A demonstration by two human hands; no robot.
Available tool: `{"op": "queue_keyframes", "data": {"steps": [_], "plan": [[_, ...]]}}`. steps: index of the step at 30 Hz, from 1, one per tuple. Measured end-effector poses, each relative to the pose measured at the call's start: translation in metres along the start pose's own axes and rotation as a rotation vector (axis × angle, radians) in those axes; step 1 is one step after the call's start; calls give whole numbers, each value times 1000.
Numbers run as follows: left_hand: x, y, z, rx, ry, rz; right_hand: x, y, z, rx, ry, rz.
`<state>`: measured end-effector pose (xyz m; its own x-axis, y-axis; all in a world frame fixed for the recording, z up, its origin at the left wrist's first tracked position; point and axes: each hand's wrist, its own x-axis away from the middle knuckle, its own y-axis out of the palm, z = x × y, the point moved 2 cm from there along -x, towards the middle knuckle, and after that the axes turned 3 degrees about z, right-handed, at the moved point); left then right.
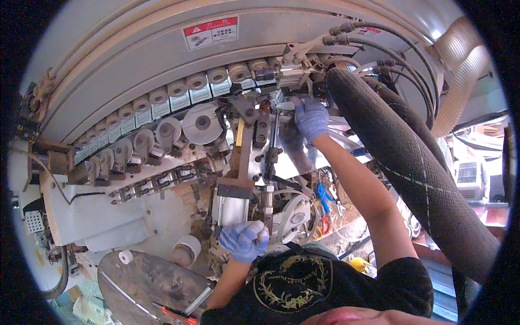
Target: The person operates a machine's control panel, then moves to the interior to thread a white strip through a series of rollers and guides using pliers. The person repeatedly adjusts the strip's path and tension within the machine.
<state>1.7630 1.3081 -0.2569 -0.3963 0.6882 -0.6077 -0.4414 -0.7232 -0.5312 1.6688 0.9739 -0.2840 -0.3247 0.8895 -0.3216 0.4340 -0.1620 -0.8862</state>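
Note:
Both hands wear blue-grey knit gloves. My left hand (245, 241) is closed, fingers curled, at the lower end of a silver block-shaped cylinder (233, 210) on the machine; whatever it grips is hidden. Farther off, my right hand (311, 119) reaches in among metal parts beneath a pneumatic fitting (295, 70). Its fingers bend down and press together at a small bright metal piece (283, 103), and I cannot make out what they hold. Between the hands stand a dark steel arm (246, 146) and a slim black rod (273, 141).
A row of rollers (177, 88) and larger discs (203, 123) curves along the machine's left. A thick black sleeved hose (401, 151) crosses close by my right forearm. Blue-handled pliers (324, 196) lie below that arm. A dark board (151, 281) holds a red-handled tool (177, 314).

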Motion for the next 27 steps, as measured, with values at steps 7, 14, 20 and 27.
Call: {"op": "queue_keyframes", "data": {"steps": [7,14,20,27], "plan": [[1,3,0,17,-24,57,-1,-6,-10,61,81,-51],[-15,-1,7,-19,47,127,8,-14,-23,-168,67,114],[-10,3,3,59,-31,113,9,-22,-32,-153,197,-17],[-13,0,11,36,-58,124,23,-20,-23,-54,103,151]]}}
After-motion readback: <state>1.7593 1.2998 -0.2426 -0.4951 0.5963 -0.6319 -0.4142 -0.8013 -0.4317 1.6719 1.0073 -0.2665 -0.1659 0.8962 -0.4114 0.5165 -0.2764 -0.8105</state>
